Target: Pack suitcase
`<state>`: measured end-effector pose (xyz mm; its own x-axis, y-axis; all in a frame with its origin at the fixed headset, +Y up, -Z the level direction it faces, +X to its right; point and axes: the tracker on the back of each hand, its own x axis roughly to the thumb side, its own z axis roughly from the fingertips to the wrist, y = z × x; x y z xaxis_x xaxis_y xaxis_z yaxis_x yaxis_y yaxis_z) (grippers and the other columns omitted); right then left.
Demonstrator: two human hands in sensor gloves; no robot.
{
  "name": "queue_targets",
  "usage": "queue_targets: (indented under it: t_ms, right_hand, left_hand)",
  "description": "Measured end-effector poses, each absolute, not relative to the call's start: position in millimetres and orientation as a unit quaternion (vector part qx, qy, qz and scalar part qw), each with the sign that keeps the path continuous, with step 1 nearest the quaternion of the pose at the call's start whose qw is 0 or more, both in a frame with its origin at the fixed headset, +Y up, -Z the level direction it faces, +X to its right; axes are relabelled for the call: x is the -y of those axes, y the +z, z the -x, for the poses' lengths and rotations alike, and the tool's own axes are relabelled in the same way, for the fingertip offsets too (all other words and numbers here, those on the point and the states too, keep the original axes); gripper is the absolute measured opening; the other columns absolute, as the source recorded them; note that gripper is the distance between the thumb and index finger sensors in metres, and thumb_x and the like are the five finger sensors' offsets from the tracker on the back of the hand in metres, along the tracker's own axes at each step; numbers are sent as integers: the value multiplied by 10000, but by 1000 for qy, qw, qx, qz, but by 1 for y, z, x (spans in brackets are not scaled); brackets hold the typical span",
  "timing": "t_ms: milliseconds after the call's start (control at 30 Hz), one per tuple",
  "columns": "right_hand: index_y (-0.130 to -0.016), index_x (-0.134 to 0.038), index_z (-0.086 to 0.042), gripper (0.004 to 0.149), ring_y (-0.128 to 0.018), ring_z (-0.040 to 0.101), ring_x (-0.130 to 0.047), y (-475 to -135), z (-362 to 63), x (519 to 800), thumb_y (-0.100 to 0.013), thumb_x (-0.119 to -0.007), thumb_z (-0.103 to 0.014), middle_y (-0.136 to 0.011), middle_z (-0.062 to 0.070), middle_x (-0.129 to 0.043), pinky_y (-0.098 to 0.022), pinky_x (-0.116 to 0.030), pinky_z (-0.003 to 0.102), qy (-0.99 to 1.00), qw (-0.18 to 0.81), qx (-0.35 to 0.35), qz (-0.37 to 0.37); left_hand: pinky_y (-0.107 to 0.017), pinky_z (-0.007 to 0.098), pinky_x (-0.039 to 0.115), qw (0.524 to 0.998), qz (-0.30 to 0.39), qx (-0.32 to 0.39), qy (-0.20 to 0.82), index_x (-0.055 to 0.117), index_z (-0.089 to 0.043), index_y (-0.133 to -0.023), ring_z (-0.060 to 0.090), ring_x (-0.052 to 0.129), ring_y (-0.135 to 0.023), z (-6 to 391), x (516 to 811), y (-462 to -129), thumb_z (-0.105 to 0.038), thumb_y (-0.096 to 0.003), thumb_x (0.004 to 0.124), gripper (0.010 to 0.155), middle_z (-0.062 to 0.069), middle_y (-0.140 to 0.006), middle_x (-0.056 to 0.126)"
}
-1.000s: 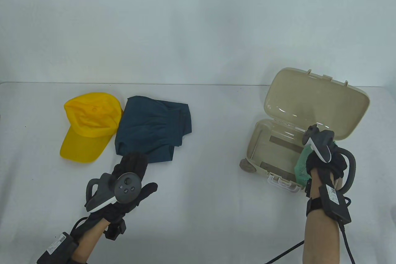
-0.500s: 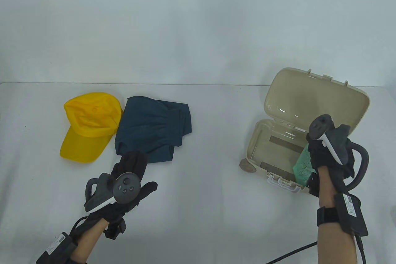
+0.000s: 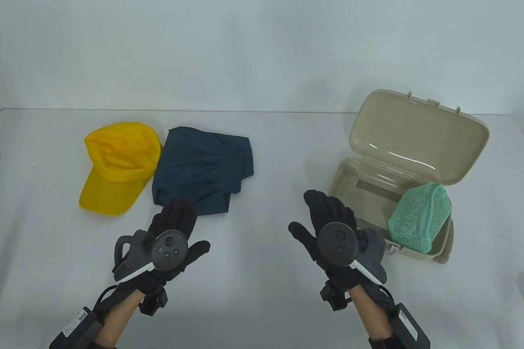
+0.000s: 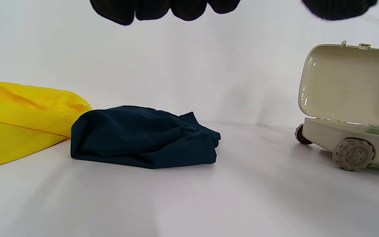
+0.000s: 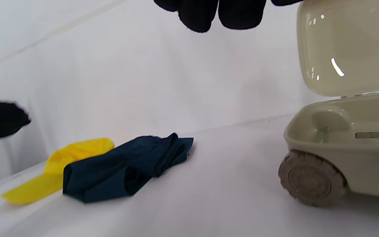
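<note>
Two gloved hands of yours hang above the white table (image 3: 262,291), neither holding anything: your left hand (image 3: 170,238), in its black knitted glove with a round grey tracker on its back, has its fingers straight and its thumb spread to the side, the fingertips (image 4: 150,8) just short of the near edge of the folded dark blue fabric garment (image 3: 202,169). Your right hand (image 3: 333,232) is likewise flat and spread, fingers relaxed, just beside the near left corner of the small beige hard-plastic suitcase (image 3: 348,185). That suitcase lies open on the right of the table, its smooth, glossy, rounded lid (image 3: 417,136) standing up behind the shallow base, and its grey ridged toy-like wheels (image 5: 311,179) resting on the table. Inside the base, tucked into the near right corner and rising above the rim, sits a mint green mesh bundle (image 3: 421,218), rounded and netted in texture. The blue garment is soft, creased and folded into a rough rectangle, lying flat on the left half of the table. Touching its left edge is the bright yellow cloth cap (image 3: 116,167), crown slumped and wrinkled, its flat brim pointing towards you.
</note>
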<state>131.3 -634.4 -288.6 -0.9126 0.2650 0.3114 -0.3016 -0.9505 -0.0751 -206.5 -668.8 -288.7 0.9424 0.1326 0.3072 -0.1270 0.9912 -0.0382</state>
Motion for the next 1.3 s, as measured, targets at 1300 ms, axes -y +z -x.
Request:
queue_targets:
  t_ms: [1300]
  right_hand:
    - [-1157,-358,-159,880,-1116,472,-511,-286,-119,660,-483,-479,-712,-1226,120,-470,-748,-418,682,975,100,16,-196]
  left_hand:
    - [-865,512,404,984,147,-26,-96,154,-402,-1130,317,300,-1204,123,729,-574,-400,-534,761,851,-72,-1270,273]
